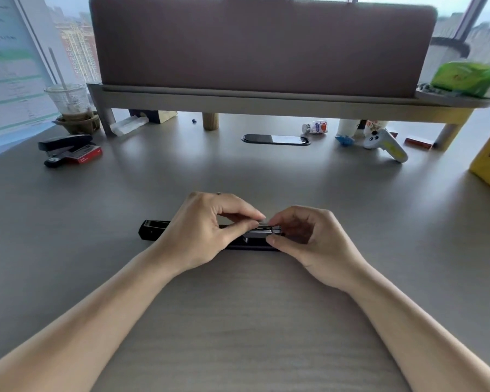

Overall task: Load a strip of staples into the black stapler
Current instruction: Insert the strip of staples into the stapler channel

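Because the black stapler point(153, 230) lies opened out flat on the desk point(252, 321), close in front of the person, with its metal staple channel point(263, 232) facing up between the two hands, this looks like the moment of seating the strip. A short silvery piece, which I take for the strip of staples point(262, 222), sits at the tips of the left hand point(204, 236), whose thumb and forefinger are pinched together on it just above the channel. The right hand point(309, 241) is closed on the channel's right end, thumb on the near side and fingers on the far side, steadying it. To do this well, the strip should be kept level and square to the rails, legs down, then lowered so it straddles the guide rather than riding on one edge; whether it already touches the metal I cannot tell. The right hand would best hold firm without covering the slot. Farther off at the left edge of the desk lie a second stapler point(65, 142) and a red staple box point(87, 155).
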The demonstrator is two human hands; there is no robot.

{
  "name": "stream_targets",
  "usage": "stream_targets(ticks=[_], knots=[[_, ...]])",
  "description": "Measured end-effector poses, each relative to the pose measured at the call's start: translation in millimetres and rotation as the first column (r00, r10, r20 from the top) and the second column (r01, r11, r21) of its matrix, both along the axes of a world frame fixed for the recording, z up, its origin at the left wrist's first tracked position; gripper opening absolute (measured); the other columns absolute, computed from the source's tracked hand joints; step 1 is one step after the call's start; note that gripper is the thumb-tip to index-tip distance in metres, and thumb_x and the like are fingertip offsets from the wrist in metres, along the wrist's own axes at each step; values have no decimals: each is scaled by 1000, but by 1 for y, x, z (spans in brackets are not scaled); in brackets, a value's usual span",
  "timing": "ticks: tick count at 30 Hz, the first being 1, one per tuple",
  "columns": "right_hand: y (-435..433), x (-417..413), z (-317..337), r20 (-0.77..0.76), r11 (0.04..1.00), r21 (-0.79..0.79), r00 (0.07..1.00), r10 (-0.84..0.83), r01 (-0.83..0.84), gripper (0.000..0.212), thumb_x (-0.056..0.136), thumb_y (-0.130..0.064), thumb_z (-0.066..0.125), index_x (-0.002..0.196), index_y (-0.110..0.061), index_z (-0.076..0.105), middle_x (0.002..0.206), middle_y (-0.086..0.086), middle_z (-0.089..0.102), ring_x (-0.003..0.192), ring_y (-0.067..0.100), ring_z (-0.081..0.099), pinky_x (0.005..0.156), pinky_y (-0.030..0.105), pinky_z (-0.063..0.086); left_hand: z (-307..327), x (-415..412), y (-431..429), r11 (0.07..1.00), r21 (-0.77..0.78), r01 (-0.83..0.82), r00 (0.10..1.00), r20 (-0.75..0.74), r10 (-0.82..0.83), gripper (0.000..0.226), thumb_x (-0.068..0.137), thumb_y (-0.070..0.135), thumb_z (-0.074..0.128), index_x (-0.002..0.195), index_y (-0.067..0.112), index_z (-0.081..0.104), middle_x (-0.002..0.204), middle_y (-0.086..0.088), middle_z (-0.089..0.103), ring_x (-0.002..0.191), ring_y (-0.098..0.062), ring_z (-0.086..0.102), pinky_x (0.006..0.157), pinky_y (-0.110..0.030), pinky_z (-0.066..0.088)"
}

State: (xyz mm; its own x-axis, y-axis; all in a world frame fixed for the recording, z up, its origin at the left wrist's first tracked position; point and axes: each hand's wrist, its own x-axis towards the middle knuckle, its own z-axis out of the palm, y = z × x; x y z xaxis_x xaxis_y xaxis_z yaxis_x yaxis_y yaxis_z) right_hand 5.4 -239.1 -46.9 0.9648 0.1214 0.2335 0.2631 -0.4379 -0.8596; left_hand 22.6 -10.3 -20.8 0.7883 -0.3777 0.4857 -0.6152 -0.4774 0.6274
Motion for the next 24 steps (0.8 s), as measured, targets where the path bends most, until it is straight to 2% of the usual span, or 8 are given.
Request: stream_targets(ticks=[7,14,20,24], knots=[[0,3,-2,-3,999,27,1000,18,-18,11,83,-17,88,91,-23,82,90,-2,85,88,16,81,92,43,64,-2,-2,1,998,55,15,999,52,-18,13,85,12,84,95,20,87,93,13,83,88,0,77,82,-26,59],[-1,3,-3,-19,999,27,1000,25,-24,11,83,-17,88,90,-23,82,91,-2,85,87,14,81,90,41,64,-1,-3,2,999,35,-20,1000,11,20,15,85,14,85,93,26,87,91,16,83,89,1,77,84,-26,59],[-1,3,-2,-32,999,26,999,26,-25,10,84,-17,88,89,-24,82,89,-3,84,85,13,80,86,34,63,1,-3,2,999,51,-9,1000,-11,10,13,85,15,85,93,25,87,91,16,83,89,1,77,85,-26,59],[-1,2,0,-39,999,29,999,26,-25,10,84,-17,88,89,-24,82,88,-5,84,86,11,80,87,30,62,1,-3,4,997,81,5,1000,24,-7,12,84,15,86,94,22,87,93,15,83,89,2,77,84,-19,58]])
